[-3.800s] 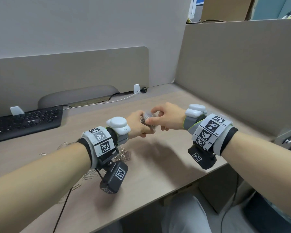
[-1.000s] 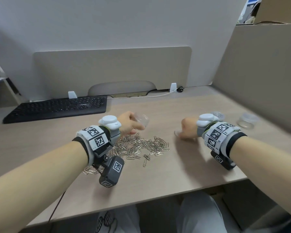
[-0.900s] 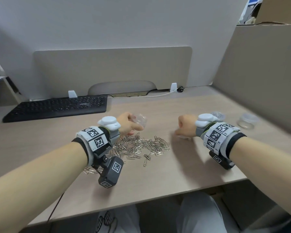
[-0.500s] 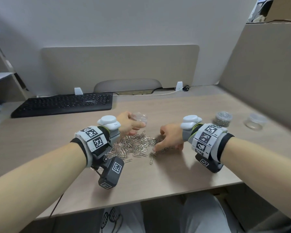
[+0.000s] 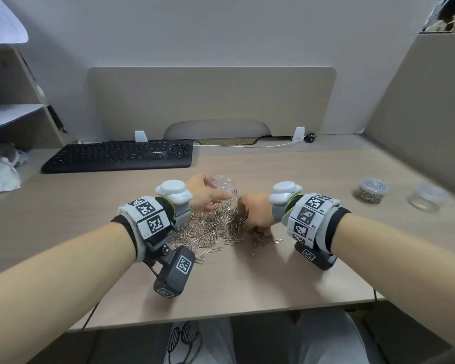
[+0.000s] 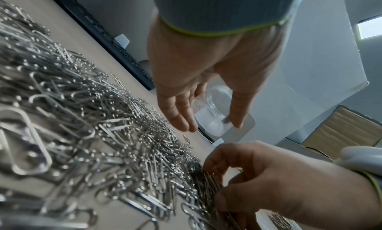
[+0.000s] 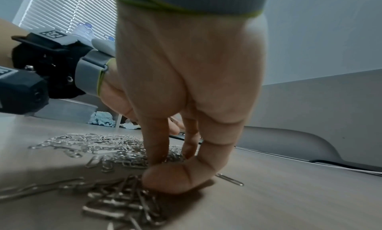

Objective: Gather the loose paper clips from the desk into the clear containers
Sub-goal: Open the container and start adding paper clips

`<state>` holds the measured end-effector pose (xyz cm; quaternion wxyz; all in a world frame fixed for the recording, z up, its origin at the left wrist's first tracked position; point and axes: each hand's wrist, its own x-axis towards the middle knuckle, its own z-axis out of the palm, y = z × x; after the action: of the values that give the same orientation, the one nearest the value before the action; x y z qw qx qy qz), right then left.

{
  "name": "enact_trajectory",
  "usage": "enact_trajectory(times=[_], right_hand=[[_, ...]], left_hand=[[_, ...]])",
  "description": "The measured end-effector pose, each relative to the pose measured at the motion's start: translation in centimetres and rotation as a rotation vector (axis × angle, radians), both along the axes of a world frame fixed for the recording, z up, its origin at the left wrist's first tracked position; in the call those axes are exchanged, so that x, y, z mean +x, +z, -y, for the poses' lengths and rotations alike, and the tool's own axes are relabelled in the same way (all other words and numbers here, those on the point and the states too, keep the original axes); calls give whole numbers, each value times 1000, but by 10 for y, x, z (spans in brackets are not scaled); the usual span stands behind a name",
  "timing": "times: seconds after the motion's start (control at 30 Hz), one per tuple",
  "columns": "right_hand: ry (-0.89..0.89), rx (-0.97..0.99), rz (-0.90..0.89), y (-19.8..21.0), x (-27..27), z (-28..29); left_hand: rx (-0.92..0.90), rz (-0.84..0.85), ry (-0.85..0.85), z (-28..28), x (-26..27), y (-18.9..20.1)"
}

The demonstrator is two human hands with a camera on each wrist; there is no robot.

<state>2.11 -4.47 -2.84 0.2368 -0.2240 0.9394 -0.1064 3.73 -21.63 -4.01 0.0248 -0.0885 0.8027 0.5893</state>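
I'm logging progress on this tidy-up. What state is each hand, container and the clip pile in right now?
Left hand: grip around an empty clear container, held above the desk.
Right hand: fingers curled down into the paper clip pile, gathering clips.
Paper clip pile: loose, spread on the desk.
Filled container: packed with clips, standing on the desk.
Far-right container: looks empty, standing on the desk.

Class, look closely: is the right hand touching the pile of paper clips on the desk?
Touching. The right wrist view shows the right hand with fingertips pressed down into the paper clips.
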Motion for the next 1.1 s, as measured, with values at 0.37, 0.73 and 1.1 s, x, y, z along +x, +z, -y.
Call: enact_trajectory(times=[0.37,0.73,1.1], right_hand=[[-126,-180,37,2,-19,-3],[-192,-566,13,52,-25,8],[-118,-585,-29,56,-18,15]], left_hand=[[-162,47,-51,4,10,-1],[-283,-11,-175,-9,19,2],[-221,-40,-185,-13,23,3]])
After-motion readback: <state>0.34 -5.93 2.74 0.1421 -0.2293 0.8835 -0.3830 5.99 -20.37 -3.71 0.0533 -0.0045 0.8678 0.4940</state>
